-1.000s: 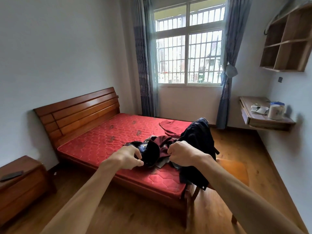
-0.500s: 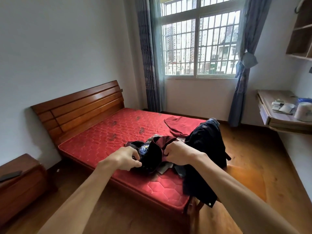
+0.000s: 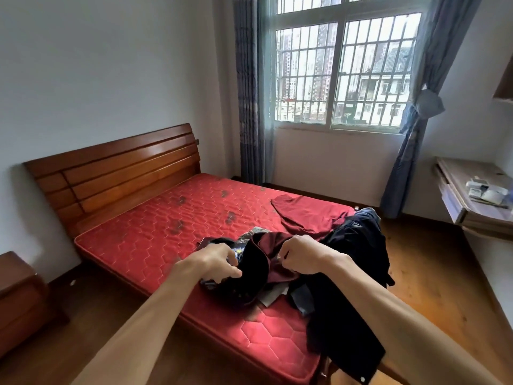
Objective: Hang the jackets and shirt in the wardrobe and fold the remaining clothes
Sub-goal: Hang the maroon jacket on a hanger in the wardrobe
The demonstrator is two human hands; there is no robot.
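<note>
Since a second ago the view has tipped down and closer. The left hand (image 3: 213, 262) still pinches the black garment (image 3: 244, 276) and the right hand (image 3: 302, 254) stays fisted on the maroon cloth (image 3: 270, 245), so sorting has barely begun. The pile lies on the near right bed (image 3: 155, 234). No wardrobe shows.

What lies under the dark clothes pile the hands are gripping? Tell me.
The quilted red mattress lies beneath the dark clothes pile, with grey fabric peeking out. Anything deeper is covered by both hands: left hand, right hand.
</note>
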